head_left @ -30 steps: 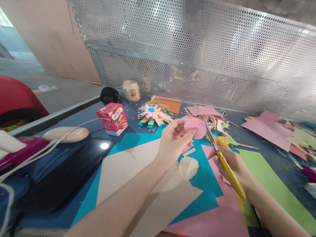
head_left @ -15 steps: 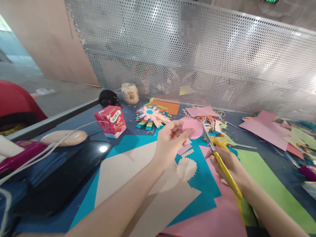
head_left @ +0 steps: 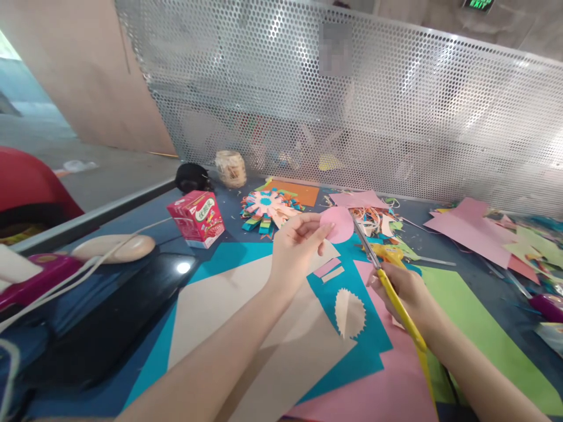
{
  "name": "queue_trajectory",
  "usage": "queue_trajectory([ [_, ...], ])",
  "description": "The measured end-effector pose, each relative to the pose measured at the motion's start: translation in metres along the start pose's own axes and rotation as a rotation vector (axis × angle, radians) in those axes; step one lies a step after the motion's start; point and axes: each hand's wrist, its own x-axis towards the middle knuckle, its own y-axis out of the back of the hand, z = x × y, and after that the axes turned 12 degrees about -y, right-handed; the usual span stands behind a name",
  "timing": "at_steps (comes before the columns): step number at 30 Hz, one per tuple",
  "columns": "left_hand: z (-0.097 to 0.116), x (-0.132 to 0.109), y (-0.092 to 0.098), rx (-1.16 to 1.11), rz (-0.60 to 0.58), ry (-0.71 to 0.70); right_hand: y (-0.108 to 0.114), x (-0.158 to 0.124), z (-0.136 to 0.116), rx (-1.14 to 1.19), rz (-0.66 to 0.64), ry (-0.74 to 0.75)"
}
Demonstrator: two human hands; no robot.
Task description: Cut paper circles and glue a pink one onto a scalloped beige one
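Observation:
My left hand [head_left: 299, 243] pinches a round pink paper disc [head_left: 339, 225] by its left side, above the table. My right hand [head_left: 407, 293] is wrapped around yellow-handled scissors [head_left: 398, 302]. Their blades point up and away, close to the disc's right edge; whether they touch the paper I cannot tell. Below lies a cream paper circle [head_left: 354, 316] with a toothed edge and a crease, on a teal sheet [head_left: 323, 375]. Beside it are a large cream sheet [head_left: 229, 305] and small pink and cream strips [head_left: 332, 274].
A layered paper flower [head_left: 268, 205] and a pink drink carton [head_left: 196, 218] stand beyond my left hand. A dark phone-like slab [head_left: 109, 316] and white cable lie left. Green sheets [head_left: 479, 328] and paper scraps [head_left: 488, 234] lie right. A perforated metal screen [head_left: 281, 99] borders the back.
The pink disc, my left hand and the scissors have shifted slightly left. The toothed cream circle has moved right and toward me, and now appears turned and more folded.

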Motion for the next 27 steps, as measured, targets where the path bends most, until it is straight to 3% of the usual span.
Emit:
queue_trajectory([
  [9, 0.0057, -0.0045, -0.0014, 0.121, -0.057, -0.009, 0.006, -0.0016, -0.0048, 0.069, -0.043, 0.043],
  [19, 0.0013, 0.0004, 0.002, 0.123, 0.023, -0.056, 0.0, 0.001, 0.0, -0.005, -0.004, -0.039],
  [27, 0.0072, -0.0011, 0.0012, 0.198, -0.062, -0.048, 0.0079, 0.0012, -0.0044, 0.04, -0.061, 0.026],
])
